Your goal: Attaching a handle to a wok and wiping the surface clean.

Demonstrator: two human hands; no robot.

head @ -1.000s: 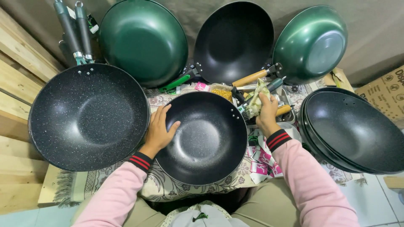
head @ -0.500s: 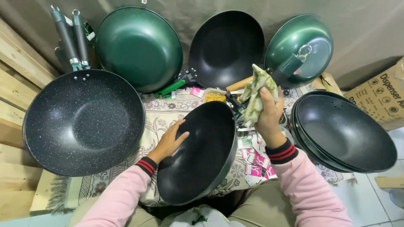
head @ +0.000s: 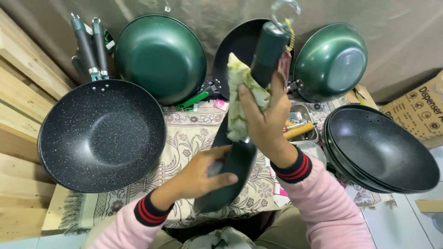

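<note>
The black wok (head: 230, 170) is now tipped up on edge instead of lying flat; right hand (head: 265, 122) lifts its green handle (head: 269, 50) with the cloth (head: 240, 101), left hand (head: 203, 173) steadies it.

Brown cardboard box (head: 422, 108) far right; pink labels (head: 220, 104), perhaps.

A patterned cloth (head: 184, 138) covers the low table, carrying a speckled black wok (head: 101, 136) and stacked dark woks (head: 380, 150).

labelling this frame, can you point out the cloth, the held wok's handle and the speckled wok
cloth (head: 240, 99), head view, its middle fold
held wok's handle (head: 269, 50), head view, green grip
speckled wok (head: 101, 136), head view, inner bottom
</note>
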